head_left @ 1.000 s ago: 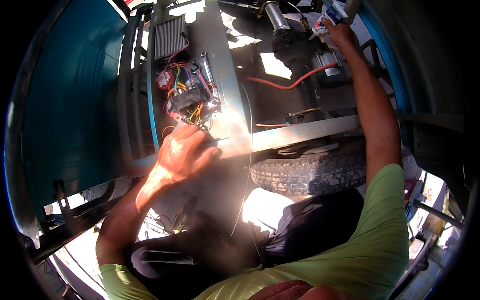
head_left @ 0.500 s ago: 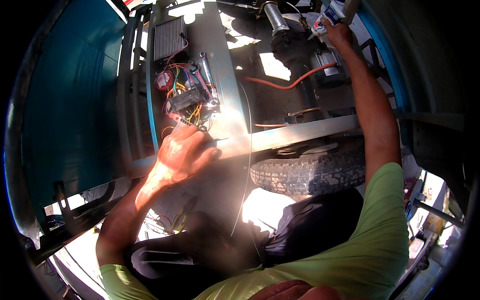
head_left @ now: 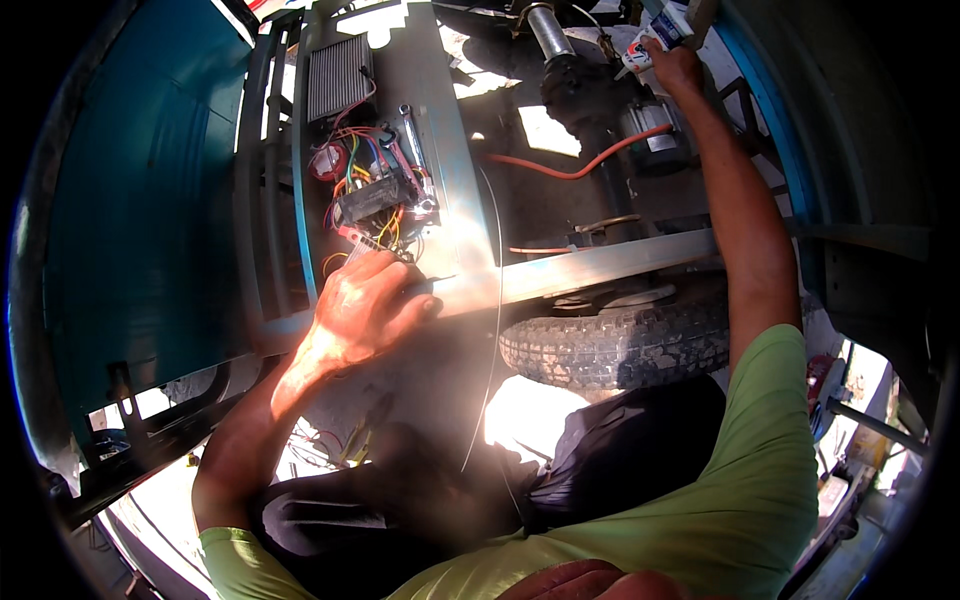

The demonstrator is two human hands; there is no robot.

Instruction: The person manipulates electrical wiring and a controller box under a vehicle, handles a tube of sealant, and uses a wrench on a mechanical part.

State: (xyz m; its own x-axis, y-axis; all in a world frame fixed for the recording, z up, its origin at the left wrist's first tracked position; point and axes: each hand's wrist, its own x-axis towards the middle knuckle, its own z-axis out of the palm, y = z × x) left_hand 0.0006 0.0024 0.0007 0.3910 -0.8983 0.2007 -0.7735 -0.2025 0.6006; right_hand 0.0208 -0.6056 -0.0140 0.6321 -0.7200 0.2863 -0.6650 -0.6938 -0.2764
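Observation:
My left hand (head_left: 362, 308) is closed over the metal frame beam (head_left: 570, 272), thumb out to the right; its fingertips are partly hidden. Just beyond its fingers lies a bundle of coloured wires (head_left: 385, 225) around a black box-shaped part (head_left: 370, 200). Two metal wrenches, one of them a combination wrench (head_left: 412, 135), rest to the right of the wires. At the far right, my stretched-out right hand (head_left: 678, 68) is closed around a white bottle (head_left: 642, 52) with blue and red markings. The bottle's upper end is partly cut off by glare and nearby parts.
A finned metal box (head_left: 340, 78) sits beyond the wires. A motor (head_left: 655, 135) with an orange cable (head_left: 570, 176) and an axle is at the right, above a tyre (head_left: 620, 350). A blue panel (head_left: 140, 220) stands at left. A thin wire (head_left: 497, 330) hangs in front.

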